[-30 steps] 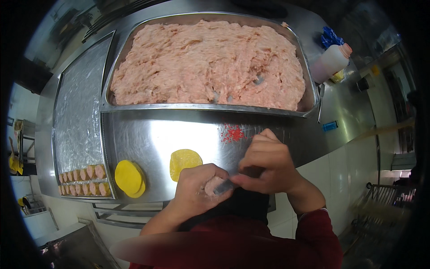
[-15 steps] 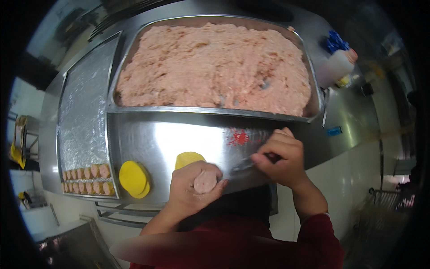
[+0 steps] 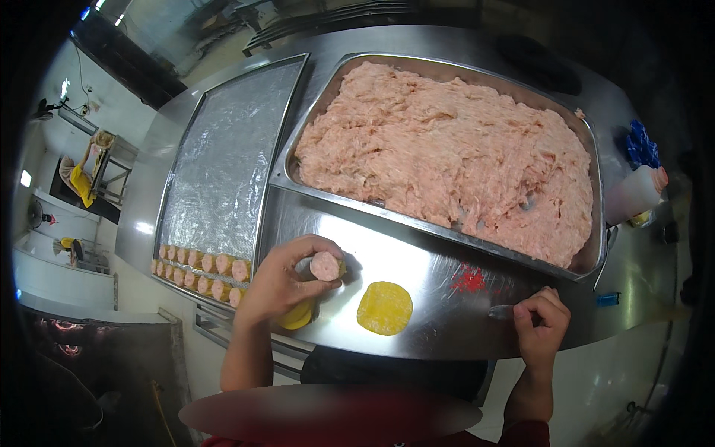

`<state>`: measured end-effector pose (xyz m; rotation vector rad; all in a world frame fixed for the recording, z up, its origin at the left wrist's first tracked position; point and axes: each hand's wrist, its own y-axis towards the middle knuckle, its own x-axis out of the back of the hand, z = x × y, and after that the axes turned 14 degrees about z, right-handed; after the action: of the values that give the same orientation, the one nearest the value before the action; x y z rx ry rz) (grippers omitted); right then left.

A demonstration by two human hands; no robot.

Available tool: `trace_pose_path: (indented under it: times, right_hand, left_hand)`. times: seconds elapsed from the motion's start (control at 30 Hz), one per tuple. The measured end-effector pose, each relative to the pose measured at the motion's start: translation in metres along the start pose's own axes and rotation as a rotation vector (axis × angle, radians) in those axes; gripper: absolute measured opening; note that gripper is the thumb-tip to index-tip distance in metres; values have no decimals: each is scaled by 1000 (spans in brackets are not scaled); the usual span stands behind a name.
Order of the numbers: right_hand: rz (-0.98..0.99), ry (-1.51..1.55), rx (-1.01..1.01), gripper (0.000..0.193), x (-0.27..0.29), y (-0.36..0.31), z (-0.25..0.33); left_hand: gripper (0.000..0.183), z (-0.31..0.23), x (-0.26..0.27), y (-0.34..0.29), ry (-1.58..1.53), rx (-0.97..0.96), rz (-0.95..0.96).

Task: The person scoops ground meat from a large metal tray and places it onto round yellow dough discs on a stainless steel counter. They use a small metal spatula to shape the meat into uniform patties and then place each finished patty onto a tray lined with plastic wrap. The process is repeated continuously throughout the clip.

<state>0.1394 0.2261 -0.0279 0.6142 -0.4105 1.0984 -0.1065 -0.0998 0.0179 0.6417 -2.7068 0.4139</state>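
One meat-filled, yellow-sided dumpling point(image 3: 326, 267) is gripped in the curled left hand point(image 3: 277, 280), above the steel table point(image 3: 335, 229). The right hand point(image 3: 543, 326) is closed on a spatula point(image 3: 501, 311), near scattered red crumbs point(image 3: 469, 279). Between the hands lies one round yellow wrapper point(image 3: 384, 308); beyond, a steel pan point(image 3: 281, 175) of minced meat point(image 3: 447, 156); left, a tray point(image 3: 223, 134) bearing two rows of finished pieces point(image 3: 202, 272).

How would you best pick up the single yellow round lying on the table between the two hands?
Probably by pinching its near rim, coming in low from the person's side. The yellow round lies flat on the steel table, with no raised part to grasp, and its near edge faces away from the meat tray.
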Motion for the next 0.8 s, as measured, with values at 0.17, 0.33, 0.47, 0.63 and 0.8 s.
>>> trace_pose_path:
  times: [0.17,0.33,0.47,0.63,0.8]
  right_hand:
    - [-19,10,-23,18,0,-2,1]
    - [-21,13,-37,19,0,0,3]
    - [-19,10,-17,17,1,1,3]
    - [-23,-6,-23,17,1,1,3]
    - [-32,8,-29,18,-1,1,2]
  left_hand:
    - [43,1,8,13,443,56,82]
    - [42,-4,6,13,482,108,52]
    - [38,-12,5,13,542,83,67]
    - [31,-19,2,8,754,110,46]
    - [33,-23,1,5,789,112,108]
